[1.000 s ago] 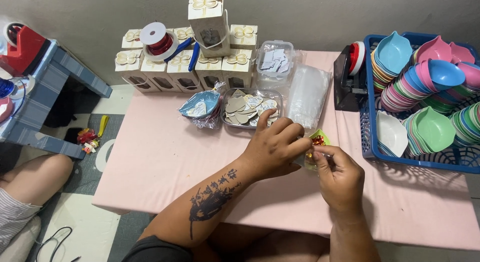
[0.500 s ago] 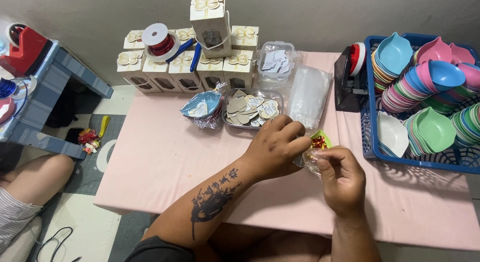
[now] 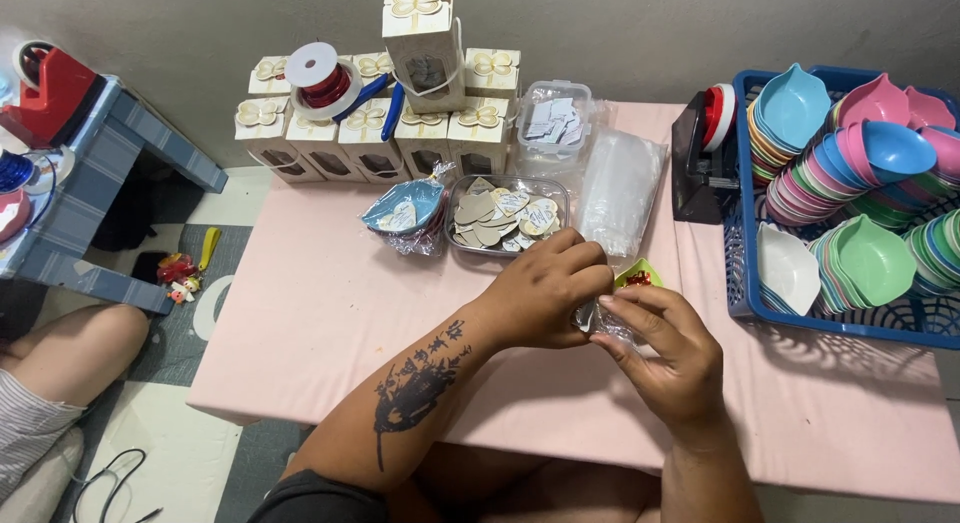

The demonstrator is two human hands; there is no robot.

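Over the middle of the pink table (image 3: 320,313), my left hand (image 3: 545,288) and my right hand (image 3: 665,348) meet on a small clear plastic bag (image 3: 607,325). Inside the bag sits a little green dish (image 3: 638,275) with something red on it, mostly hidden by my fingers. Both hands pinch the bag's plastic near its top. Just beyond my hands lie a clear tray of heart-shaped paper tags (image 3: 505,215) and a blue dish wrapped in a clear bag (image 3: 405,211).
A blue basket (image 3: 745,273) of stacked coloured dishes stands at the right. A pile of clear bags (image 3: 620,188), a lidded tub of tags (image 3: 555,118), cream gift boxes (image 3: 365,123) and a red ribbon spool (image 3: 318,78) line the back. A black tape dispenser (image 3: 700,143) sits by the basket.
Both hands with the bagged dish have drifted slightly toward me and to the right. Their grip on the bag is unchanged.
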